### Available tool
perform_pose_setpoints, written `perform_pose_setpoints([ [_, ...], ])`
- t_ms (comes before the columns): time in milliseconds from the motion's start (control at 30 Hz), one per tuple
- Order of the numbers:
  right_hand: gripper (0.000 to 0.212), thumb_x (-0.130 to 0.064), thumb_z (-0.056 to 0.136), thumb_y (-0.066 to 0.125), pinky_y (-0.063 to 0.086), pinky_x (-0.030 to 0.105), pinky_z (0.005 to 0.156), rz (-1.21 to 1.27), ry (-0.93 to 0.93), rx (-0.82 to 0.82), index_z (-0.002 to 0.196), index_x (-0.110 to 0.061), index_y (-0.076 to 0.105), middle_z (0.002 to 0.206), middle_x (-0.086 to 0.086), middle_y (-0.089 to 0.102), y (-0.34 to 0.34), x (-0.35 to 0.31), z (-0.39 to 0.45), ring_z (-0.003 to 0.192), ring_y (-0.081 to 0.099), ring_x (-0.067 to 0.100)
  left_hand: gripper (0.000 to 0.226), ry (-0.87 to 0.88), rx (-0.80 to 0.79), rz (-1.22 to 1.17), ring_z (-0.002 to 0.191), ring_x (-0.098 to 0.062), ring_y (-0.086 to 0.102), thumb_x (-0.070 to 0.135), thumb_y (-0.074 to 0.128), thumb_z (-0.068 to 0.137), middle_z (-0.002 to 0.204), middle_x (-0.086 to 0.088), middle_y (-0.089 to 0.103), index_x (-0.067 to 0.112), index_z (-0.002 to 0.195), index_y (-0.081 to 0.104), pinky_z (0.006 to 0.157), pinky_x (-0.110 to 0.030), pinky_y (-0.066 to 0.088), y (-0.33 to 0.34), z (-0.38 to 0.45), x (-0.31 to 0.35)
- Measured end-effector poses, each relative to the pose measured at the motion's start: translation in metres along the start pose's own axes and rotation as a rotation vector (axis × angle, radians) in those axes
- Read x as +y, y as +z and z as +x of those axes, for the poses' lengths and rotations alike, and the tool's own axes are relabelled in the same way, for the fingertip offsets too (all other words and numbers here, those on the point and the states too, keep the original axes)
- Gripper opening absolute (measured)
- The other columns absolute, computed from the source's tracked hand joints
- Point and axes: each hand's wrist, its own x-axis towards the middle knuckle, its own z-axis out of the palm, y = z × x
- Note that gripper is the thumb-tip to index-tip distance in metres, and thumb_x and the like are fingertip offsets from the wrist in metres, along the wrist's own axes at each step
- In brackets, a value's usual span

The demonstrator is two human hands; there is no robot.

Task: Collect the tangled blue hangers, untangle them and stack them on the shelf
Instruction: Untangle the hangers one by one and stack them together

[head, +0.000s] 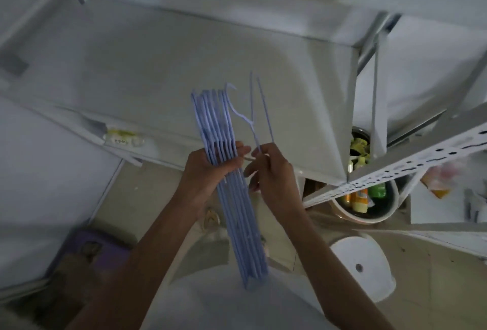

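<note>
Above the shelf [163,66], our left hand [208,169] clenches the hanger bundle [232,198] mid-length; right hand [271,169] pinches one loose hanger [253,108] beside it.

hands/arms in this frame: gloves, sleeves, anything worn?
Nothing worn that shows: left hand and right hand are bare, no gloves, rings or watch visible. Both forearms are bare down to the frame's bottom edge; no sleeve in view.

Stack of hangers [226,161] held edge-on in left hand [208,171], in front of the shelf [158,66]. Right hand [268,171], just right of the stack, pinches one separate hanger [257,111]. Bucket [369,213] of bottles under the shelf's right corner; stool [366,269] nearer, right of the arms.
</note>
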Motion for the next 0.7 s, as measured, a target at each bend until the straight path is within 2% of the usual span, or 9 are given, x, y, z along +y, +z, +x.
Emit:
perform_pose_setpoints([
  [67,0.015,-0.016,0.11,0.042,0.057,0.048,0.061,-0.149,-0.01,-0.033,0.106,-0.012,0.055,0.081,0.009,0.073,0.005,0.001,-0.028,0.068,0.069,0.03,0.029,0.02,0.068,0.07,0.1,-0.008,0.076,0.002,0.078,0.087,0.105,0.005,0.081,0.008,0.115,0.076,0.079,-0.014,0.057,0.006,-0.014,-0.006],
  [133,0.013,-0.019,0.111,0.041,0.054,0.05,0.067,-0.197,-0.011,-0.074,0.108,-0.017,0.054,0.085,0.01,0.072,0.006,0.001,-0.049,0.074,0.068,0.029,0.029,0.015,0.11,0.123,0.099,-0.007,0.076,0.012,0.081,0.086,0.105,0.007,0.081,0.015,0.114,0.078,0.079,-0.015,0.058,0.007,-0.03,-0.014],
  [233,0.023,-0.02,0.112,0.04,0.058,0.031,0.067,-0.155,-0.053,-0.152,0.126,-0.026,0.057,0.091,-0.001,0.074,0.007,0.005,-0.073,0.077,0.071,0.014,0.02,-0.008,0.127,0.182,0.092,-0.002,0.076,0.02,0.08,0.088,0.098,0.014,0.081,0.032,0.104,0.079,0.073,-0.012,0.057,0.009,-0.053,-0.026],
  [300,0.033,-0.017,0.112,0.038,0.061,0.028,0.077,-0.108,-0.056,-0.208,0.138,-0.028,0.054,0.104,-0.004,0.073,0.01,0.007,-0.085,0.09,0.073,0.011,0.018,-0.027,0.135,0.158,0.091,-0.002,0.076,0.023,0.077,0.09,0.096,0.016,0.08,0.04,0.095,0.079,0.072,-0.012,0.057,0.009,-0.064,-0.029],
  [367,0.034,-0.013,0.112,0.037,0.062,0.034,0.086,-0.045,-0.02,-0.235,0.138,-0.022,0.056,0.111,0.005,0.073,0.015,0.003,-0.095,0.097,0.073,0.017,0.016,-0.031,0.11,0.103,0.099,-0.006,0.076,0.024,0.075,0.091,0.102,0.011,0.081,0.038,0.095,0.081,0.079,-0.015,0.058,0.006,-0.073,-0.031],
  [433,0.032,-0.013,0.112,0.039,0.06,0.033,0.091,0.049,0.063,-0.252,0.135,-0.015,0.061,0.114,0.008,0.074,0.022,-0.006,-0.105,0.102,0.073,0.019,0.017,0.0,0.078,0.055,0.105,-0.01,0.075,0.022,0.076,0.09,0.108,0.005,0.08,0.032,0.103,0.081,0.085,-0.018,0.058,0.0,-0.083,-0.033],
  [533,0.037,-0.026,0.112,0.043,0.056,0.042,0.104,0.228,0.318,-0.295,0.137,-0.008,0.063,0.124,0.014,0.073,0.038,-0.018,-0.124,0.114,0.072,0.026,0.032,0.001,0.056,-0.073,0.108,-0.017,0.075,0.025,0.08,0.083,0.111,-0.004,0.08,0.016,0.113,0.078,0.091,-0.03,0.061,-0.016,-0.102,-0.033],
  [600,0.038,-0.029,0.11,0.049,0.058,0.05,0.1,0.329,0.426,-0.344,0.129,-0.002,0.066,0.119,0.02,0.074,0.048,-0.024,-0.142,0.109,0.073,0.034,0.035,-0.011,0.025,-0.094,0.11,-0.021,0.074,0.022,0.078,0.086,0.114,-0.007,0.079,0.009,0.119,0.074,0.096,-0.04,0.059,-0.03,-0.116,-0.033],
  [700,0.032,-0.029,0.106,0.056,0.063,0.037,0.076,0.484,0.457,-0.484,0.11,0.0,0.068,0.096,0.016,0.075,0.069,-0.026,-0.178,0.083,0.076,0.026,0.031,-0.026,-0.036,-0.064,0.109,-0.021,0.075,0.014,0.072,0.094,0.115,-0.005,0.078,0.007,0.124,0.07,0.096,-0.044,0.059,-0.057,-0.142,-0.033],
])
